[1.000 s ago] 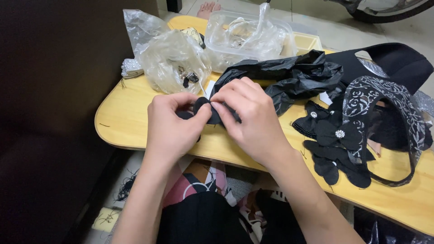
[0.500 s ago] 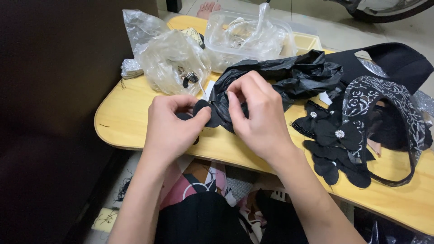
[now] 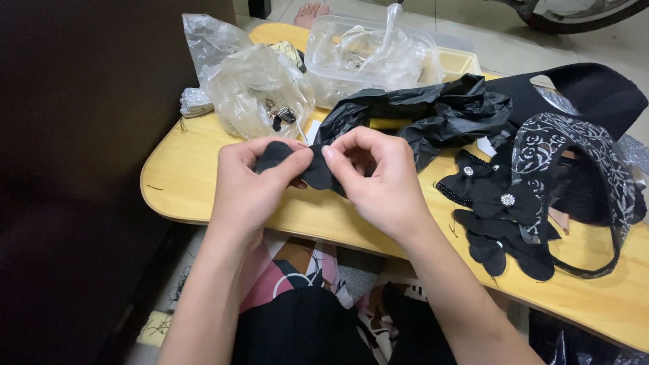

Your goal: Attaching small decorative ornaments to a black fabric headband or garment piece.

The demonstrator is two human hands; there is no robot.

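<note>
Plastic comes first at the far left of the yellow table: a crumpled clear bag with small dark bits inside, and just left of it a little cluster of pearly beads. Nearer the viewer, the left hand is raised over the table's near edge, thumb and forefinger pinched on a small black fabric piece. The piece runs roughly left to right between the two hands, its rounded end poking out above the left hand's knuckles and its other end tucked under the right hand. That hand is closed on the same cloth, thumb tip pressed against the left thumb, fingers curled over the far side. So both hands are together and clamped on the one piece, neither nearer than the other; it lies straight between them, slightly toward the far side of the fingers.

Beyond the hands sits a clear plastic tub holding more wrinkled film, and in front of it a heap of black crinkled plastic. Further right lie finished black fabric flowers, two with a sparkling centre stone, beside loose petal shapes. At the far right a band of black lace with silver pattern loops over a dark fabric bag.
</note>
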